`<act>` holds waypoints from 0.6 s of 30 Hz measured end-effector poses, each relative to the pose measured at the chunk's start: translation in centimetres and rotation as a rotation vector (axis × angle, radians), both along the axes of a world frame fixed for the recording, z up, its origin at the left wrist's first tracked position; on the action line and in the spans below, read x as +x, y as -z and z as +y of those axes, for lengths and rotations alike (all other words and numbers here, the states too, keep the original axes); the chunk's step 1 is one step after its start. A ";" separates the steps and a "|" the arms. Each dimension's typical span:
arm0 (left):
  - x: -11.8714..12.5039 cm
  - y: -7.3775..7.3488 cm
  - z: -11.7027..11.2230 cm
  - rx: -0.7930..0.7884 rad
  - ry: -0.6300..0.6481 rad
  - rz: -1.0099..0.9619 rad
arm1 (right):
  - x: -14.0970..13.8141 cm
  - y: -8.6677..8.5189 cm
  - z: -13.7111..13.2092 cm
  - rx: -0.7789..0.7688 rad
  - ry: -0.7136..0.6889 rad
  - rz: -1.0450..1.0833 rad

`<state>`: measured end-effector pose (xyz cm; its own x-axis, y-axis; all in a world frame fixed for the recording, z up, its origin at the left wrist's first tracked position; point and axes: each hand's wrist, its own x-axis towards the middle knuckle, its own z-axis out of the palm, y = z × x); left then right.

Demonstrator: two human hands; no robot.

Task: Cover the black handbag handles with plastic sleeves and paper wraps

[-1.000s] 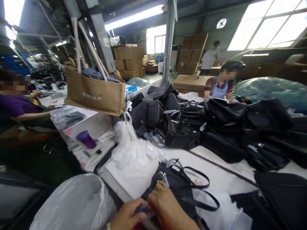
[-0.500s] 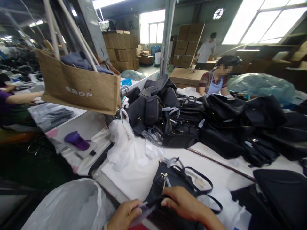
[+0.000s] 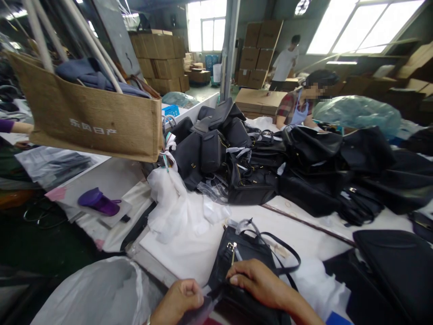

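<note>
A black handbag (image 3: 248, 259) with thin straps and a gold zipper pull lies on the white table (image 3: 304, 243) just in front of me. My right hand (image 3: 259, 282) rests on the bag's near edge, fingers curled down and pressing on it. My left hand (image 3: 179, 300) is closed in a fist round a thin clear plastic film (image 3: 203, 304) at the bag's left corner. White tissue or cloth (image 3: 182, 210) is bunched to the left of the bag.
A heap of black handbags (image 3: 287, 167) covers the middle and right of the table. A jute tote (image 3: 91, 119) hangs at the upper left. A purple object (image 3: 98, 203) lies on a side bench. A large clear plastic bag (image 3: 98, 293) sits at lower left. Other people work opposite and at the left.
The view has tilted and moved closer to the tote. My right hand slid right along the bag's edge, and my left hand closed more tightly on the film.
</note>
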<state>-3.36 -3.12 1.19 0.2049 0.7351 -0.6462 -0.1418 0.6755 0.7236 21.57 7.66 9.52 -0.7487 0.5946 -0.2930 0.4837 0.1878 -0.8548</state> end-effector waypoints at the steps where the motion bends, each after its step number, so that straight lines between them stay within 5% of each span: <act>1: 0.0 0.0 0.0 0.002 -0.004 -0.004 | 0.1 0.0 0.0 0.000 -0.012 -0.017; 18: 1.3 -2.3 0.1 0.124 -0.043 0.149 | 0.0 -0.1 -2.4 0.386 -0.069 -0.192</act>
<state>-2.02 -3.07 3.49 0.0805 0.8173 -0.5705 -0.0542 0.5751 0.8163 21.55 5.24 9.58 -0.7440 0.6385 -0.1969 0.6024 0.5136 -0.6110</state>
